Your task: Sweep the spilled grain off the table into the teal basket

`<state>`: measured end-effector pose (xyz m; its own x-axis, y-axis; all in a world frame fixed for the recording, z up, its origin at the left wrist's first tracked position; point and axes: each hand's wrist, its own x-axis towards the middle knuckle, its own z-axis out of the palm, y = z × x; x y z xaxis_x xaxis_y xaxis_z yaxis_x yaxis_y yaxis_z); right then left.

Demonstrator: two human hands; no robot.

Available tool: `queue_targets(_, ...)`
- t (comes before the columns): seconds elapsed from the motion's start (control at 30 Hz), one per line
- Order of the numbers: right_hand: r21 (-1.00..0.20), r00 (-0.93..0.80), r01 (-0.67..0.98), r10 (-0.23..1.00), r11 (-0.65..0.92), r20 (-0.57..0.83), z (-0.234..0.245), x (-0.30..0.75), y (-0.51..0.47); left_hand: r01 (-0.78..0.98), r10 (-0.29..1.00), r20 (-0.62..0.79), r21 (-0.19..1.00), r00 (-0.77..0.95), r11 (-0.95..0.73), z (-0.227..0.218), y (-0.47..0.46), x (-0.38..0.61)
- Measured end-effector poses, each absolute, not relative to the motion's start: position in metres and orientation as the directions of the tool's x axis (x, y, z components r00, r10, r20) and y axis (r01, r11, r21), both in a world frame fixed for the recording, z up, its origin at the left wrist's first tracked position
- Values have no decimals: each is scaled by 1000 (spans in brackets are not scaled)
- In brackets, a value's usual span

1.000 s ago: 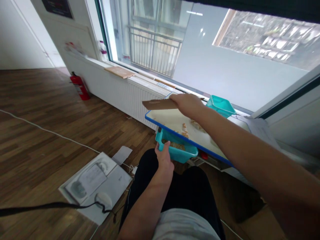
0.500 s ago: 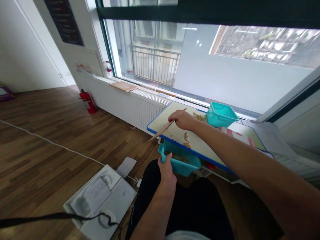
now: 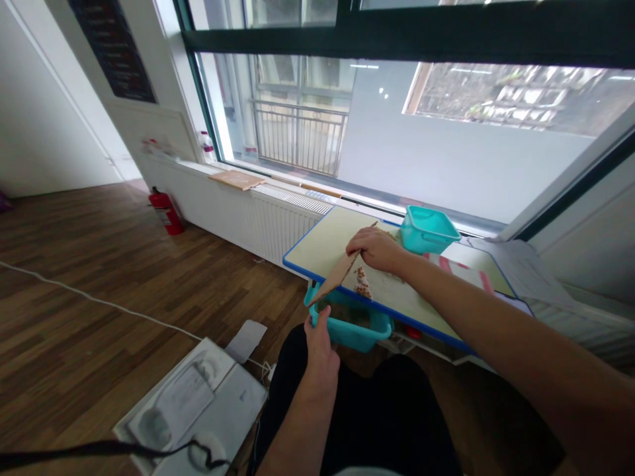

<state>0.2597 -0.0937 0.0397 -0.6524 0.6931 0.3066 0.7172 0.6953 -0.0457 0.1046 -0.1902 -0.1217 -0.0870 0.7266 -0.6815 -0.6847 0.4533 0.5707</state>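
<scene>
My right hand point(image 3: 378, 249) is closed on a flat brown cardboard piece point(image 3: 336, 276), held on edge against the small blue-rimmed table point(image 3: 317, 241), slanting down to its front edge. A little heap of brown crumbs point(image 3: 362, 283) lies on the table just right of the cardboard. My left hand point(image 3: 320, 345) grips the near rim of a teal bin point(image 3: 364, 329) held under the table's front edge, with crumbs inside it. A second teal bin point(image 3: 426, 229) stands on the table's far side.
A white radiator point(image 3: 258, 215) and a big window run behind the table. A red fire extinguisher point(image 3: 165, 211) stands on the wooden floor at the left. White papers and a device point(image 3: 193, 406) with a black cable lie by my knee.
My right hand has swept the cardboard from raised above the table down to its surface and toward the front edge. The crumbs now sit gathered nearer that edge. The left hand keeps hold of the bin.
</scene>
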Motion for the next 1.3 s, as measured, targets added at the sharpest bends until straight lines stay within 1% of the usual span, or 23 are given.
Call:
queue_targets(0.13,-34,-667,697,665,716,337,39,272,-98,-675,735,-671,588,-100,445,-121,-191,105)
queue_targets(0.23,-34,-663,701,669,712,336,39,280,-102,-677,739,-667,588,-96,442,-123,-192,106)
queue_targets(0.37,-36,-637,737,712,675,296,42,286,-109,-670,750,-657,590,-74,451,-126,-195,107)
queue_targets(0.47,-22,-610,775,757,631,236,48,285,-115,-652,749,-662,582,-33,486,-130,-196,109)
queue_targets(0.6,68,-542,840,830,538,130,59,274,-126,-641,747,-665,584,-25,499,-134,-197,112)
queue_targets(0.7,140,-457,884,888,447,47,65,262,-133,-654,766,-643,590,-25,474,-133,-199,115)
queue_targets(0.77,179,-388,908,922,379,17,66,255,-137,-666,778,-629,583,-6,466,-131,-201,117)
queue_targets(0.87,223,-317,925,948,307,11,68,248,-142,-671,785,-620,582,-1,459,-129,-205,119)
queue_targets(0.93,231,-294,931,956,283,15,70,245,-144,-670,783,-622,584,-7,458,-127,-206,120)
queue_targets(1.17,264,-274,929,962,262,12,69,241,-147,-666,777,-630,586,-16,461,-124,-207,120)
queue_targets(1.3,279,-253,932,967,234,37,65,239,-150,-668,771,-636,583,-21,463,-125,-207,123)
